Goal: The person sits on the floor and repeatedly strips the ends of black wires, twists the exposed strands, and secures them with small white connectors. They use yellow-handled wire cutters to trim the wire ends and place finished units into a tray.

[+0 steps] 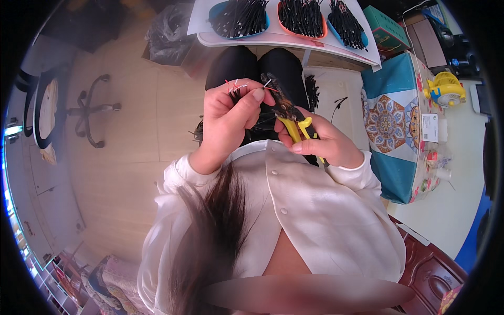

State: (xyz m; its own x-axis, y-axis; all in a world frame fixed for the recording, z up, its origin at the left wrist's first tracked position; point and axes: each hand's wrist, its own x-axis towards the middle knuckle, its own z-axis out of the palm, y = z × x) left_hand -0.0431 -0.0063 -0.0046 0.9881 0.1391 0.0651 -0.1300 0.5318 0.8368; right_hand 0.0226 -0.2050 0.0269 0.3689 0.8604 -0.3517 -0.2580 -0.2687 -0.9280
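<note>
My left hand [231, 118] pinches a small bundle of thin wires [234, 86] with red and white ends, held up over my lap. My right hand [320, 142] grips the yellow handles of a wire stripper [287, 109]; its dark jaws point up toward the wire ends near my left thumb. More black wires [312, 90] lie on my lap between my dark trouser legs. I wear a white buttoned jacket, and hair hangs down in front.
A white table edge [294, 41] ahead carries three shallow trays of black wires: blue [239, 18], orange [302, 18], blue [346, 23]. A patterned teal box [396, 121] and a yellow fan [446, 89] stand to the right; an office chair base [92, 110] to the left.
</note>
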